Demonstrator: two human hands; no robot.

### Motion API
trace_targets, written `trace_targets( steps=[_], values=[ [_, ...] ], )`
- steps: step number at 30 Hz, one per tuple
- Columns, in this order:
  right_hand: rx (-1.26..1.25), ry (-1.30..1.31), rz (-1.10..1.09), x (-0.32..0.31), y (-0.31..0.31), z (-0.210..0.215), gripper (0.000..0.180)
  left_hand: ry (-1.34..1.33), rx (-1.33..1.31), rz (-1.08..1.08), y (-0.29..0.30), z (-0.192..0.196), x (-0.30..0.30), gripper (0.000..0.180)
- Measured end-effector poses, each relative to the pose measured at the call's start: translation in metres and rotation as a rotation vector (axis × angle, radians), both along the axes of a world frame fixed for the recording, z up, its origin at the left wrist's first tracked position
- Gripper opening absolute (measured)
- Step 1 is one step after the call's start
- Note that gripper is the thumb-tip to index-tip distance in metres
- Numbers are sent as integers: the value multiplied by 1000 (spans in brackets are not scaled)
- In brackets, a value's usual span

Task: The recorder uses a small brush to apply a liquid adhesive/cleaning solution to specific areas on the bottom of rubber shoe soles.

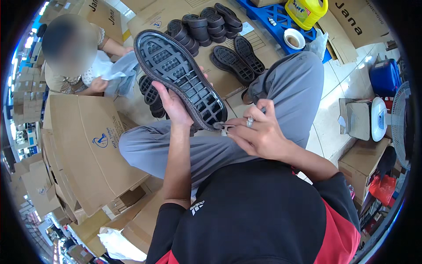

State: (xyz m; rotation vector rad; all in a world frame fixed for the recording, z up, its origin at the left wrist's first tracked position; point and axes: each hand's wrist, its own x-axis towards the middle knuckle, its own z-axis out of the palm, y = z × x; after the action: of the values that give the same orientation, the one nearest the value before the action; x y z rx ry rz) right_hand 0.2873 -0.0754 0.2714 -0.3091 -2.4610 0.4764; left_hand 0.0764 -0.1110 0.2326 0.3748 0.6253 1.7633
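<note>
A dark shoe sole [176, 72] with a gridded hollow side up is gripped by my left hand [175, 103], the thumb along its edge and fingers behind it. My right hand [259, 130], with a ring on a finger, pinches at the sole's lower tip. Between those fingertips is something small and pale that I cannot make out. More dark soles [235, 64] lie beyond my knee on flattened cardboard [259, 42], and several stacked soles [200, 28] stand at its far side. Other soles [151, 94] sit on the left, partly hidden by my left hand.
At the left, a person [66, 61] handles a pale sheet [116, 68] behind a large cardboard box [83, 145]. A blue pallet [263, 17] holds a yellow jug [306, 13] and a white bowl [294, 39]. On the right are a blue container [384, 77] and a fan [401, 123].
</note>
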Motion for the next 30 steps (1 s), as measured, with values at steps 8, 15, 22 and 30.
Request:
trace_targets(
  steps=[8, 15, 22, 30],
  values=[
    [-991, 45, -144, -56, 20, -12, 12, 136, -44, 117, -3, -6, 14, 88],
    [-103, 321, -21, -77, 52, -12, 13, -19, -244, 192, -5, -3, 18, 80],
    [195, 190, 169, -32, 25, -24, 16, -137, -95, -25, -1, -12, 7, 87],
    [-392, 22, 191, -7, 29, -23, 9, -196, -143, -116, 6, -22, 8, 87]
  ],
)
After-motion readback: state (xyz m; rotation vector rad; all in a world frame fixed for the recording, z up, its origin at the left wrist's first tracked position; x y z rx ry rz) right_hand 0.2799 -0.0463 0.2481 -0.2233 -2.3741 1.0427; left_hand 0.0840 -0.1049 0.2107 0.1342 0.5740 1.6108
